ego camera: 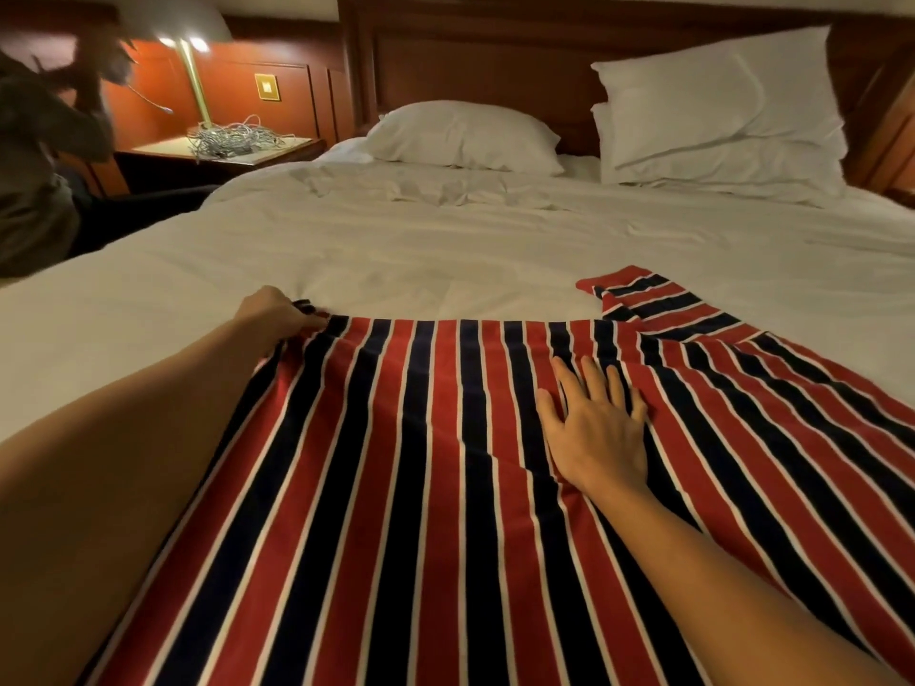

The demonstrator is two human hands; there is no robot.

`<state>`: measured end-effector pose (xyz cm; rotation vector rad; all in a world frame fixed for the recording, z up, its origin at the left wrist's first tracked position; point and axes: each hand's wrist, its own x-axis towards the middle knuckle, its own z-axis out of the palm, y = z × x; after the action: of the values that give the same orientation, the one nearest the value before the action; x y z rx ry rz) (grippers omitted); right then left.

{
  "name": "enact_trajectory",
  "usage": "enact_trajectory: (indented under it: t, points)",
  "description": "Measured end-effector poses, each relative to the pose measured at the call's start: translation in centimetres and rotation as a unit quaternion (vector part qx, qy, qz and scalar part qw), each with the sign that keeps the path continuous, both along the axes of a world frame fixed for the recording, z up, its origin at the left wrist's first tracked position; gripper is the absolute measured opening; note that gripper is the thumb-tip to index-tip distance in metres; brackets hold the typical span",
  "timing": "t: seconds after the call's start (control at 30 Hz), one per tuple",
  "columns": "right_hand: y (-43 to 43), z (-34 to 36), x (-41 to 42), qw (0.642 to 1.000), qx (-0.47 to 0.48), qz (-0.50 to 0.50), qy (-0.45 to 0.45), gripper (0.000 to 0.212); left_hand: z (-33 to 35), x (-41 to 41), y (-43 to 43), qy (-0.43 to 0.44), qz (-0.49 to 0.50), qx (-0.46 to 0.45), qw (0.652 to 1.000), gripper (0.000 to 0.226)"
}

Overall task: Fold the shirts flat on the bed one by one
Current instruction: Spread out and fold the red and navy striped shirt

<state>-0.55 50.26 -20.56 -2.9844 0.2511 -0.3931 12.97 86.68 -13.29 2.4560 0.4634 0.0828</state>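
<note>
One striped shirt [396,487], spread flat on the near part of the white, rumpled bed [396,240]. Seems soft, light and limp; best taken at corners and edges. Flat on it the right hand [599,433], fingers straight; at the far left corner the left hand [275,314], pinching. Beyond, pillows [465,136], wooden headboard [475,56].

The bed [346,250] before me has a rumpled white cover. A striped shirt [396,487] lies spread across its near part. At the far end one white pillow [465,136] lies flat, stacked pillows [718,116] to its right.
</note>
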Motion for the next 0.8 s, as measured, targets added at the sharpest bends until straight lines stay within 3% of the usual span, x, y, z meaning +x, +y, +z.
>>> enact_trajectory:
  t: [0.1,0.2,0.27,0.4,0.5,0.63,0.73,0.8]
  points:
    - [-0.1,-0.2,0.1,1.0,-0.003,-0.003,-0.007,0.067,-0.5,-0.2,1.4,-0.174,-0.018,0.027,0.984,0.032]
    - [-0.3,-0.3,0.1,1.0,-0.003,-0.005,-0.011,0.067,-1.0,-0.5,1.4,-0.239,-0.021,0.067,0.968,0.03]
    - [-0.2,-0.4,0.1,1.0,-0.001,-0.005,-0.011,0.067,-1.2,-0.6,1.4,-0.195,0.022,0.048,0.979,0.031]
    - [-0.1,-0.4,0.1,1.0,-0.001,-0.004,-0.015,0.068,-0.4,-1.1,3.2,-0.08,0.108,-0.134,0.982,0.045]
    - [-0.1,-0.4,0.1,1.0,-0.001,-0.005,-0.012,0.067,1.3,-1.1,4.8,0.03,0.05,-0.204,0.977,0.052]
    - [-0.2,-0.4,0.2,1.0,-0.001,-0.007,-0.01,0.067,2.9,-1.0,5.3,0.166,-0.027,-0.179,0.969,0.062]
    - [-0.2,-0.3,0.1,1.0,-0.001,-0.009,-0.01,0.068,3.6,-1.1,4.6,0.167,-0.102,-0.182,0.964,0.049]
    - [-0.2,-0.3,0.0,1.0,0.001,-0.01,-0.01,0.068,4.3,-1.2,4.1,0.156,-0.134,-0.249,0.946,0.045]
